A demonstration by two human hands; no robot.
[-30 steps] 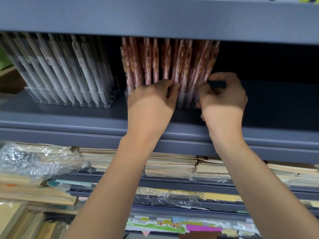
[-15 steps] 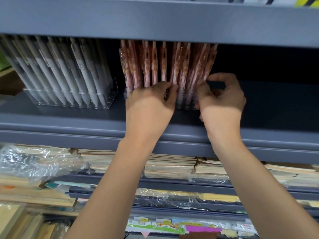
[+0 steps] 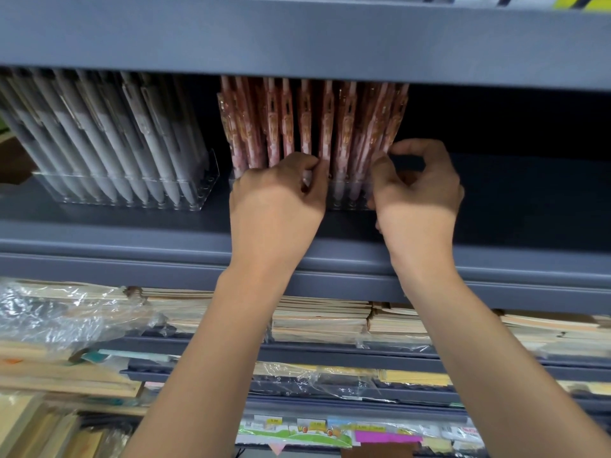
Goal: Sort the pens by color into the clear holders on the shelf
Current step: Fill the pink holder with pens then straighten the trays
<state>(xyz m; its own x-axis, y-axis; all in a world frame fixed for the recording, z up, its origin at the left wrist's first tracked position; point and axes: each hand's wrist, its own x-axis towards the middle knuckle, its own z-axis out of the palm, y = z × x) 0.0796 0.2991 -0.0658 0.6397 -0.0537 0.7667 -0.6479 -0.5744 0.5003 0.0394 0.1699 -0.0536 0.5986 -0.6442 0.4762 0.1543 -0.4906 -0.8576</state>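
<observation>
pens (image 3: 310, 120), slim glossy pink, upright in clear plastic holder (image 3: 347, 197), left hand (image 3: 277, 206) pinching one, right hand (image 3: 420, 200) gripping several

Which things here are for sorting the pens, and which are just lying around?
For the job: pink patterned pens; pale grey pens; clear plastic holder on the left; left hand; right hand.
Just lying about: stacked beige paper notebooks; crumpled clear plastic wrap; bright pink label.

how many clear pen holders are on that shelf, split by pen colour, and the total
white-pen holder: 1
pink-pen holder: 1
total: 2
</observation>
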